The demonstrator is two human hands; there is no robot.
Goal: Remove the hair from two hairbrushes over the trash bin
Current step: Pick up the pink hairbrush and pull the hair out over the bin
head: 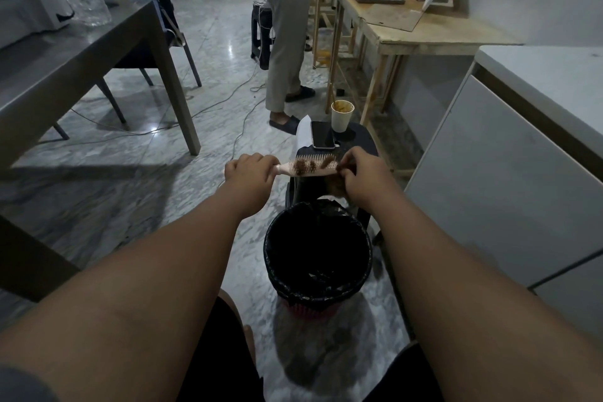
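Observation:
A pink hairbrush (306, 167) lies sideways in the air just beyond a bin (318, 251) lined with a black bag. Clumps of brown hair (313, 165) sit among its bristles. My left hand (249, 171) grips the handle at the brush's left end. My right hand (359, 170) pinches a tuft of hair at the brush's right tip, and a wad of brown hair (336, 188) shows below its fingers. Only one hairbrush is in view.
Behind the brush stands a dark stool (355, 140) carrying a phone (322, 135), a paper cup (342, 116) and a white sheet. A person (287, 26) stands beyond it. A grey table (81, 52) is at left, a white cabinet (509, 179) at right, cables cross the floor.

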